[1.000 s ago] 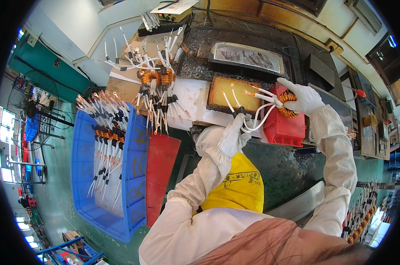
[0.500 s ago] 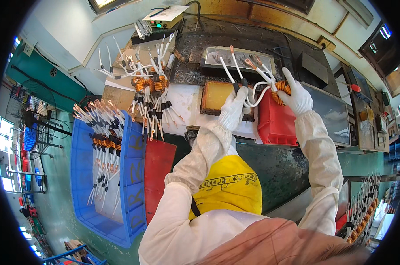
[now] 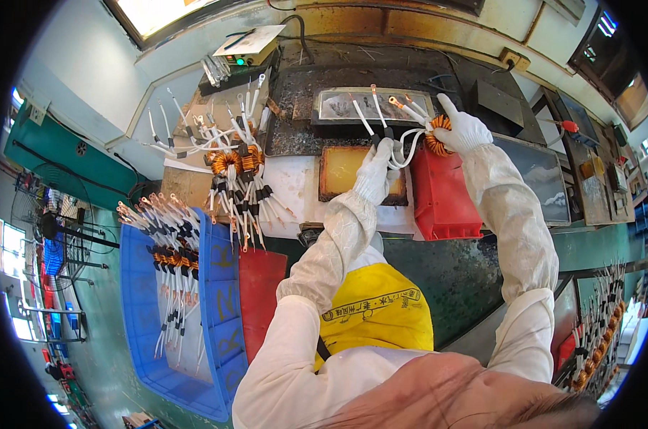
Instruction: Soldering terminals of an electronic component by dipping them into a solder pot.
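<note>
Between my two gloved hands hangs a copper-wound ring coil (image 3: 439, 145) with white leads. My right hand (image 3: 470, 133) is closed around the coil's right side, its index finger stretched out towards the back. Two white leads with black sleeves (image 3: 388, 133) are pinched in my left hand (image 3: 374, 173), their tips pointing up and away. The other leads (image 3: 410, 109) end in bare copper tips over the right part of a dark rectangular pan (image 3: 338, 107) with a silvery surface; whether they touch it I cannot tell. Left fingertips are partly hidden behind the leads.
A red bin (image 3: 447, 204) stands below the coil, beside a tray with a yellow block (image 3: 342, 170). Several finished-looking coils (image 3: 227, 163) are piled at the left of the bench. A blue crate (image 3: 220, 314) holds more coils. A control box (image 3: 251, 50) sits at the back left.
The whole view has shifted slightly. Both hands keep their hold on the coil and leads, and the leads' copper tips lean more to the left over the pan.
</note>
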Demonstrator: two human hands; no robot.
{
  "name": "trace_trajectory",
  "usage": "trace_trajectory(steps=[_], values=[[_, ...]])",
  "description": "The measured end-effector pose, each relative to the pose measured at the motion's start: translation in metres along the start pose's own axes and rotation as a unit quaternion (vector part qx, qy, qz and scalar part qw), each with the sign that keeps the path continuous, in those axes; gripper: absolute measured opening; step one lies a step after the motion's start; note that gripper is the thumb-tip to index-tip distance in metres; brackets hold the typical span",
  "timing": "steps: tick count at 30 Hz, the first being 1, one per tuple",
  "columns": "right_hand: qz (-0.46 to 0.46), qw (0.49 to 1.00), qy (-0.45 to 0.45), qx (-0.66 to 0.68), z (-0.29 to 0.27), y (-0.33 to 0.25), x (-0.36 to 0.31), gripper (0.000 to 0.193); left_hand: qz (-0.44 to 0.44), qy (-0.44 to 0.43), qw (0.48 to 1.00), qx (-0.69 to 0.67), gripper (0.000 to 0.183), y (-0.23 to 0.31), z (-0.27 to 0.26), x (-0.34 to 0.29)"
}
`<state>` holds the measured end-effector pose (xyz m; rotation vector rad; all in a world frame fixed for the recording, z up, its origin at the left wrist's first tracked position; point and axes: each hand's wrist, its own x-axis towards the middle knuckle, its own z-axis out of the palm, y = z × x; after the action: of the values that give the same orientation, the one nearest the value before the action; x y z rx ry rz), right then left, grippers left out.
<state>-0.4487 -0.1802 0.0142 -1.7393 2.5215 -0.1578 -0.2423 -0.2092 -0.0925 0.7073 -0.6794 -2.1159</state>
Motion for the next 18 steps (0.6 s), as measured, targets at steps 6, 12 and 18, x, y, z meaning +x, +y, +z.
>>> trace_trajectory(steps=[6, 12, 18], values=[[-0.007, 0.999, -0.03, -0.027, -0.007, -0.005, 0.007, 0.081, -0.002, -0.016, 1.0, -0.02, 0.024, 0.0, -0.012, 0.008], [0.002, 0.997, -0.052, -0.058, -0.013, -0.015, 0.013, 0.078, -0.012, -0.005, 0.999, -0.04, 0.023, 0.002, -0.014, 0.01], [-0.011, 0.995, -0.07, -0.067, -0.014, -0.012, 0.023, 0.079, -0.025, -0.004, 0.997, -0.077, 0.024, 0.006, -0.018, 0.015]])
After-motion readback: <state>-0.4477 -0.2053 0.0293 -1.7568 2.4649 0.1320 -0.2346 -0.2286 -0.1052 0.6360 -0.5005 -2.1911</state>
